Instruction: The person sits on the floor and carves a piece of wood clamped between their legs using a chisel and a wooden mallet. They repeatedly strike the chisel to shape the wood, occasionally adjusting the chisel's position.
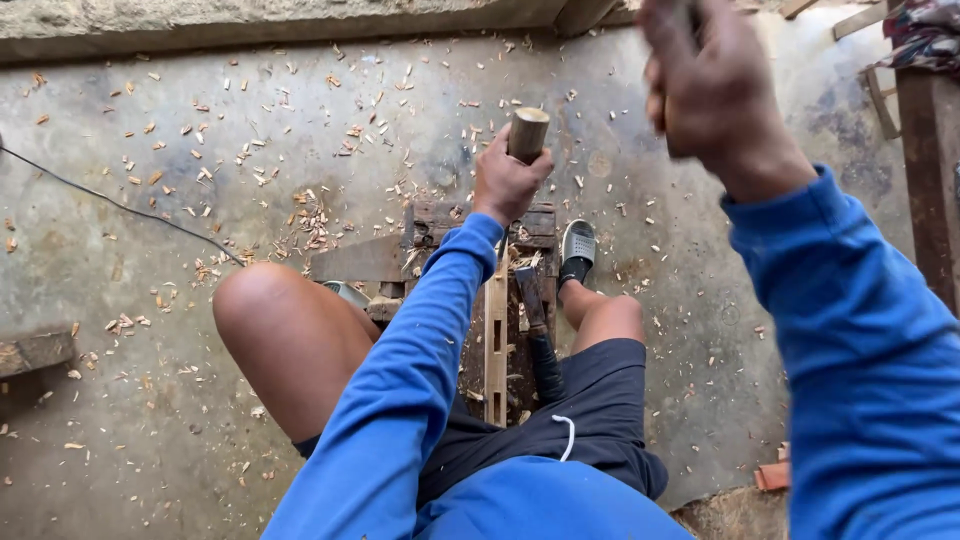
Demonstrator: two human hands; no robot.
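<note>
- Head view: a chiselling stroke is judged to be in hand, with wood shavings [310, 215] scattered over the concrete floor [150, 300].
- Left hand [505, 180] is closed around a round wooden handle [528, 132], held upright over the slotted timber strip [495, 340] lying between the knees.
- A dark-handled tool [540, 330] is laid beside that strip.
- Right hand [705, 85] is raised high, clenched on something mostly hidden.
- A squarely aimed downward blow onto the handle's top is judged to be called for.
</note>
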